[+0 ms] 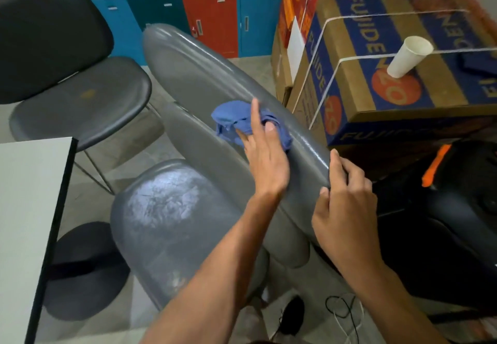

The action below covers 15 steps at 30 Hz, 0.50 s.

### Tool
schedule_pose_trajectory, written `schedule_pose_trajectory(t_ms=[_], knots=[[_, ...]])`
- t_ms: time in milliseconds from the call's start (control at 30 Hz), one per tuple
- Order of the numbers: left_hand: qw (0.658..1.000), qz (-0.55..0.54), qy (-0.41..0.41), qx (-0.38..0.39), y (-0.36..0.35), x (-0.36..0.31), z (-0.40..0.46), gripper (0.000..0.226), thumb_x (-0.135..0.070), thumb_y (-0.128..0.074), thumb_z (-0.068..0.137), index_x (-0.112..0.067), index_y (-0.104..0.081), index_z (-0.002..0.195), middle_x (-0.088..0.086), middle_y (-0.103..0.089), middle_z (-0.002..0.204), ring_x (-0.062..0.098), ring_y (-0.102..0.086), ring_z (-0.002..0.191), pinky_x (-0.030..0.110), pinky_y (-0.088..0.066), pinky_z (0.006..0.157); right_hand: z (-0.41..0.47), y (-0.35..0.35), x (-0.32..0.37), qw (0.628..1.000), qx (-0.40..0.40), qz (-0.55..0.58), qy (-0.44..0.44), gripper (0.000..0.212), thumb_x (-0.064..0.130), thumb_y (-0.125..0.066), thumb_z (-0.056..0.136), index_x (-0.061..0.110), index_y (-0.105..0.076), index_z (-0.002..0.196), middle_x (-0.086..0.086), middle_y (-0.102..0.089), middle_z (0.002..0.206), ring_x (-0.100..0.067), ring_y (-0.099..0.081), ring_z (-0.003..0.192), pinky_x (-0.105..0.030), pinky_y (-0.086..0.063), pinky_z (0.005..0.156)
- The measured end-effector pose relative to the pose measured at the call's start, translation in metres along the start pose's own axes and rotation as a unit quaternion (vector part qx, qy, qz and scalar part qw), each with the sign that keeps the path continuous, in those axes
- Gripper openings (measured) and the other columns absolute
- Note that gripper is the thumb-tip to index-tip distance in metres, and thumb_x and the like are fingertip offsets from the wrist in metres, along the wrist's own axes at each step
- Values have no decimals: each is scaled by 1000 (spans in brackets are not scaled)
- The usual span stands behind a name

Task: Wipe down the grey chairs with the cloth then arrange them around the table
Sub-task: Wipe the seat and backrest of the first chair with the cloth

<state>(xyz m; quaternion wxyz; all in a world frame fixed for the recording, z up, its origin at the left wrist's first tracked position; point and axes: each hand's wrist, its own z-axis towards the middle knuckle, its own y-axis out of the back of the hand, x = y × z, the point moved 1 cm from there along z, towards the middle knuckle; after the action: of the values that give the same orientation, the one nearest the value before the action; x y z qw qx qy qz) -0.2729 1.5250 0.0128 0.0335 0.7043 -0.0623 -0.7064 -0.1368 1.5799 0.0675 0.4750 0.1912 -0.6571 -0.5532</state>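
At about 4 o'clock in the view, the near end of the backrest rim of the grey chair (188, 80) is being gripped by the right hand (347, 209), its fingers curled around the edge. Just beyond, near the centre, the blue cloth (231, 120) is being pressed against the backrest by the left hand (265, 155); some fingers are being held straight, others are curled into the bunched fabric. The glossy seat of this chair is being shown at 7 o'clock. A pale table (24, 222) with a dark edge is being seen at 8 o'clock, a round dark stool (86, 271) lying partly under it. Cables (341, 308) are lying on the floor at 5 o'clock. A black and orange object (443, 209) is being seen at 3 o'clock, too dark to be told. Further off, at 10 o'clock, a second dark grey chair (80, 101) is standing. At 2 o'clock, a string-tied cardboard box (376, 74) printed "FUJIDENZO" is bearing a white paper cup (410, 57). At 12 o'clock, blue and red lockers (209, 18) are lining the wall.
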Motion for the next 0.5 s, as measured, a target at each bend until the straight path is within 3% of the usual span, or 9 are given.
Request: schedule_pose_trajectory(t_ms=[67, 133, 200, 267, 300, 367, 433, 467, 500], knots=[[997, 14, -64, 51, -9, 0, -47, 40, -48, -24, 106, -61, -30, 144, -15, -35, 158, 18, -26, 151, 48, -20, 125, 4, 1, 5, 1000, 3, 4, -25, 66, 27, -49, 94, 8, -36, 156, -18, -44, 148, -37, -47, 126, -51, -42, 101], [991, 31, -84, 103, -8, 19, -87, 41, -63, -20, 103, -71, -22, 143, -27, -28, 153, 11, -27, 148, 45, -23, 124, 5, 4, 11, 999, 3, 17, -39, 73, 44, -31, 91, 10, -37, 155, -17, -45, 147, -36, -47, 127, -53, -40, 103], [990, 41, -55, 123, 1, 45, -89, 46, -60, -21, 102, -65, -22, 148, -24, -25, 153, 7, -30, 143, 47, -27, 122, 4, 3, 8, 1000, 3, 14, -18, 66, 30, -44, 94, 10, -35, 156, -15, -44, 147, -35, -48, 127, -54, -39, 104], [993, 63, -12, 99, 5, 61, -50, 54, -51, -21, 101, -46, -35, 152, -11, -31, 159, 21, -40, 139, 54, -33, 117, 2, -1, 0, 1000, -10, 7, 5, 68, 7, -58, 91, 9, -37, 155, -15, -46, 145, -36, -50, 124, -55, -41, 103], [996, 53, 16, 74, 6, 57, -24, 54, -48, -21, 101, -45, -31, 154, -8, -34, 159, 25, -42, 137, 54, -33, 116, 2, -2, -2, 1000, -22, 6, 12, 69, 3, -60, 90, 7, -38, 154, -16, -47, 143, -36, -51, 122, -55, -41, 102], [998, 21, 45, 35, 6, 31, 23, 53, -46, -23, 104, -44, -23, 157, -5, -31, 164, 27, -33, 146, 47, -18, 125, 0, -5, -5, 998, -54, 9, 23, 64, 3, -56, 91, 6, -41, 153, -17, -48, 142, -36, -52, 120, -55, -42, 99], [996, 76, 8, 37, 4, 6, 40, 57, -51, -19, 104, -35, -27, 158, 5, -30, 166, 36, -18, 154, 27, 11, 125, -1, -9, -5, 997, -76, 12, 27, 64, 8, -50, 88, 4, -43, 151, -17, -49, 141, -36, -53, 118, -53, -43, 97], [991, 118, -23, 55, 2, 0, 32, 57, -52, -17, 104, -37, -26, 158, 11, -34, 163, 37, -10, 156, 26, 15, 124, -2, -11, -5, 997, -76, 18, 24, 65, 10, -50, 86, 4, -44, 151, -17, -50, 141, -36, -53, 118, -52, -42, 97], [985, 144, -57, 81, 0, -3, 16, 55, -55, -16, 105, -41, -24, 158, 13, -37, 162, 35, -3, 158, 34, 11, 126, -2, -12, -5, 997, -73, 26, 21, 66, 11, -49, 85, 4, -44, 150, -17, -50, 141, -36, -53, 119, -52, -41, 98]])
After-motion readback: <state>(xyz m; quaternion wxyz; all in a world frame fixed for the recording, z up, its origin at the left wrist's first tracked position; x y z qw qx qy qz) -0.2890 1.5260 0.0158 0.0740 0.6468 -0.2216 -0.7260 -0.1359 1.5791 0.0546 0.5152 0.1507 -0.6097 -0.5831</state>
